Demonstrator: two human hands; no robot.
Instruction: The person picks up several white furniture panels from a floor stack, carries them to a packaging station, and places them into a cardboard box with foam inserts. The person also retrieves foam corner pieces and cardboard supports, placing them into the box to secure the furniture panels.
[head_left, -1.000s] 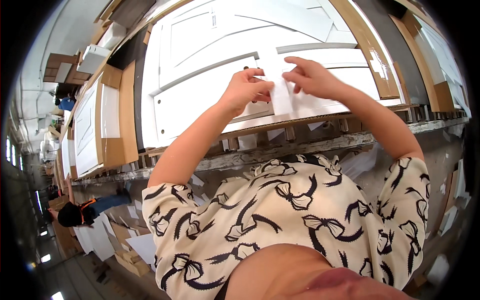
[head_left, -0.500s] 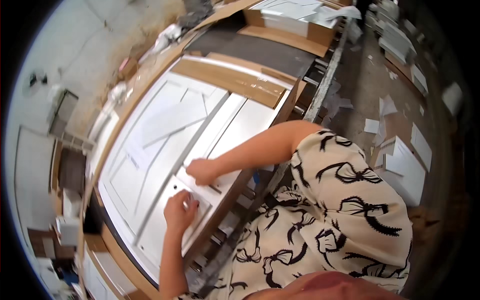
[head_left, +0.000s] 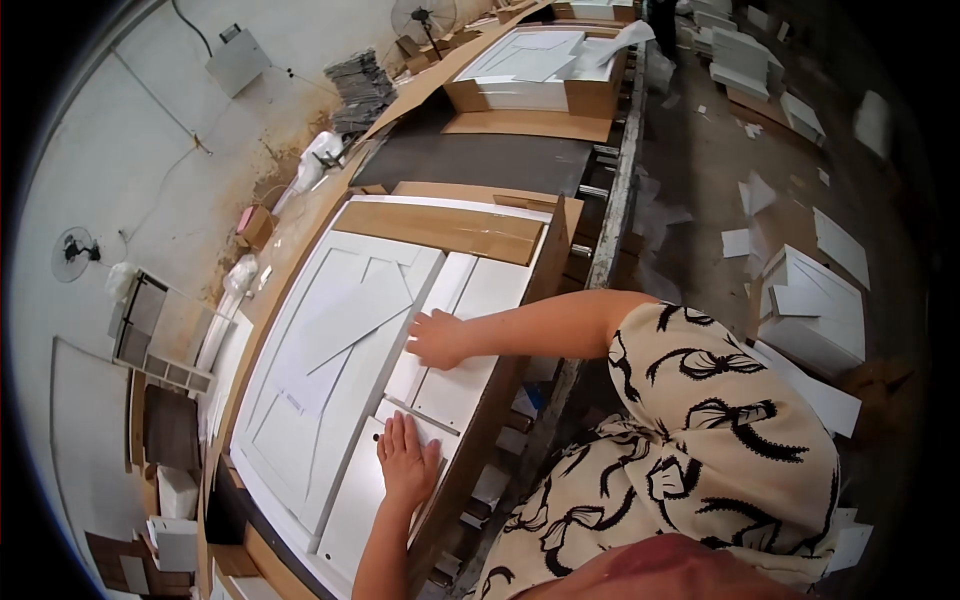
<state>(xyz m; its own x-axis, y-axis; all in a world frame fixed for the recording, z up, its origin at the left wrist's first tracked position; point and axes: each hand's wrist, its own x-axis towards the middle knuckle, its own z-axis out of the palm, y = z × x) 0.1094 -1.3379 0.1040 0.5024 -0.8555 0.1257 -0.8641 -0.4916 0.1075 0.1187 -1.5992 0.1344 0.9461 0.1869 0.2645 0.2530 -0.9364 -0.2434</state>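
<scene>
My left hand (head_left: pixel 408 465) lies flat with fingers stretched on a white panel (head_left: pixel 362 492) near the front of an opened carton. Farther along, my right hand (head_left: pixel 437 340) rests palm down on narrow white boards (head_left: pixel 482 318), its fingers apart and slightly bent. Neither hand grips anything. The boards lie side by side and end to end, with small dark holes in some of them. Left of them is a larger white panel (head_left: pixel 296 445) with raised framing. A loose white sheet (head_left: pixel 362 318) lies across it.
The carton's brown side wall (head_left: pixel 535 275) runs along my side. A brown cardboard strip (head_left: pixel 440 228) covers its far end. Beyond a dark conveyor surface (head_left: pixel 480 160) stands another open carton (head_left: pixel 590 95). A metal rail (head_left: pixel 615 190) edges the line. White offcuts (head_left: pixel 810 300) litter the floor.
My left hand has gone from curled fingers to lying flat on the panel. My right hand has opened out on the boards. The view has shifted, showing more of the far line.
</scene>
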